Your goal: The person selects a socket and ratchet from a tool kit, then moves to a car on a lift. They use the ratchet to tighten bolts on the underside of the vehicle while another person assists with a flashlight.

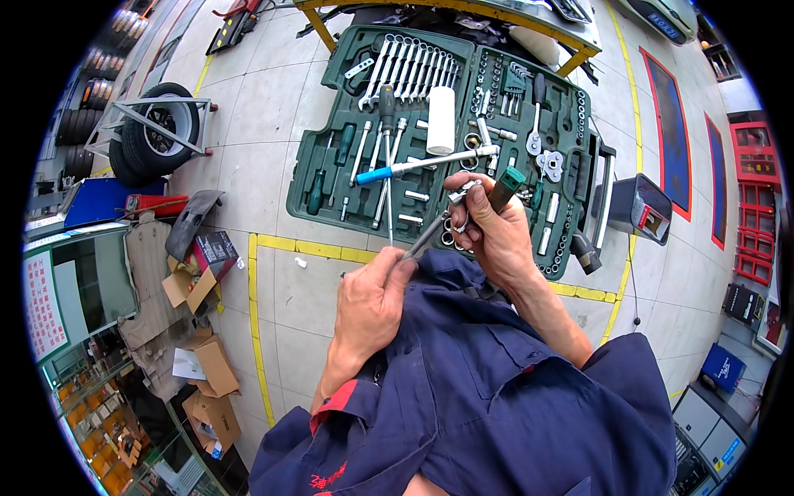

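My left hand [370, 299] is closed, its thumb and fingers pinching a grey metal rod [424, 237] that slants up toward my right hand. The thin shaft of a long screwdriver [387, 109] also meets these fingers, its dark handle pointing away over the case. My right hand [501, 229], closed too, grips a small shiny metal piece [460, 195] at its fingertips. A green-handled tool [506, 188] sticks up beside its thumb; whether it joins the rod is hidden. Just beyond, a blue-gripped T-bar [426, 164] lies over the green tool case [298, 197].
In the case sit combination wrenches [412, 73], a ratchet [536, 116], sockets and a white cylinder [441, 121]. A yellow-framed table [463, 7] stands beyond. Left are a wheel on a rack [165, 128] and cardboard boxes [211, 364]; right is a grey bin [637, 211].
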{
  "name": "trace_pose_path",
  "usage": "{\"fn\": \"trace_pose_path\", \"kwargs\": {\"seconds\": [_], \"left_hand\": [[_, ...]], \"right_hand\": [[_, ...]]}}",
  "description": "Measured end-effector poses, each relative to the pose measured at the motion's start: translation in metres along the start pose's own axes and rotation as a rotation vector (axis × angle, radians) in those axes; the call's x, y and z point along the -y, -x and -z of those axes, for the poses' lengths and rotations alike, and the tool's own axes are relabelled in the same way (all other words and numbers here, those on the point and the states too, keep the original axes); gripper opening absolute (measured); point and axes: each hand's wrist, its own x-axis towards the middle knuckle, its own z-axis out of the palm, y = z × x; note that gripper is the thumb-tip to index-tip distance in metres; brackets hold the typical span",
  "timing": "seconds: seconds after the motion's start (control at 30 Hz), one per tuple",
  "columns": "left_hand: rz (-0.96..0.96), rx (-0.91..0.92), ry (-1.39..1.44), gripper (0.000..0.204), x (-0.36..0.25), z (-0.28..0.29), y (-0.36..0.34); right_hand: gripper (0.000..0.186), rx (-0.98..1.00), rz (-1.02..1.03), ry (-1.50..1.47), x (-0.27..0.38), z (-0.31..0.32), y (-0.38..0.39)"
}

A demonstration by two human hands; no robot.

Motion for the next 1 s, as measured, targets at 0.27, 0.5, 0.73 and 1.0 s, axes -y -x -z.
{"fn": "trace_pose_path", "kwargs": {"seconds": [0.27, 0.5, 0.73, 1.0], "left_hand": [[-0.008, -0.12, 0.398, 0.026, -0.014, -0.019, -0.018], [0.086, -0.048, 0.417, 0.028, -0.01, -0.01, -0.021], [-0.005, -0.059, 0.545, 0.022, -0.014, -0.005, -0.018], [0.092, -0.139, 0.887, 0.017, -0.011, 0.01, -0.028]], "right_hand": [[0.029, 0.072, 0.037, 0.213, -0.002, -0.025, 0.006], [0.028, -0.047, 0.122, 0.186, 0.007, -0.029, 0.003], [0.028, 0.001, 0.07, 0.256, 0.002, -0.02, 0.013], [0.023, 0.122, 0.029, 0.665, 0.011, -0.022, 0.016]]}}
